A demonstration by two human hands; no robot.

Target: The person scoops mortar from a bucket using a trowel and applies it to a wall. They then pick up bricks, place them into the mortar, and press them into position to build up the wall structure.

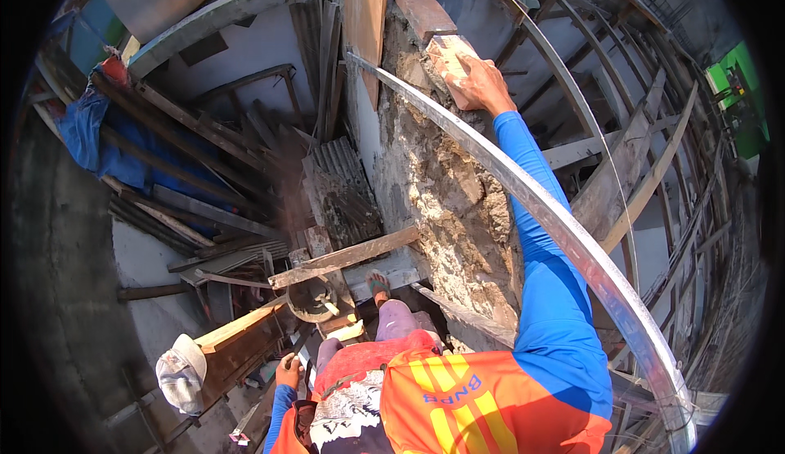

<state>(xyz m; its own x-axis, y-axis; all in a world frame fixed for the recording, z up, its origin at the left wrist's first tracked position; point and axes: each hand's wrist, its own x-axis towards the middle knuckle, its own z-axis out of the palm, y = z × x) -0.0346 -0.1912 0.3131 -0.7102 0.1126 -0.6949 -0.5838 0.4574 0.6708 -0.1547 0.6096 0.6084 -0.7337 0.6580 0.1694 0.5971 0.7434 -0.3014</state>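
Note:
My right hand [482, 86] reaches far forward to the top of a rough wall [446, 176]. Its fingers are closed over a reddish brick [448, 55], whose near end lies under the palm. Touching that brick's far end is another brick [425, 14], laid in line along the wall top. Low beside my body hangs my left hand [289, 370], small in view, with its fingers loosely apart and nothing visible in them. A little above it is a round pan [309, 300] with a pale, handle-like piece in it.
A long metal strip [523, 180] arches across in front of my right arm. One wooden plank [347, 258] lies crosswise by my foot, and another [365, 20] stands against the wall. A cap [181, 374] hangs at lower left. Timber frames and a blue tarp [90, 131] flank the wall.

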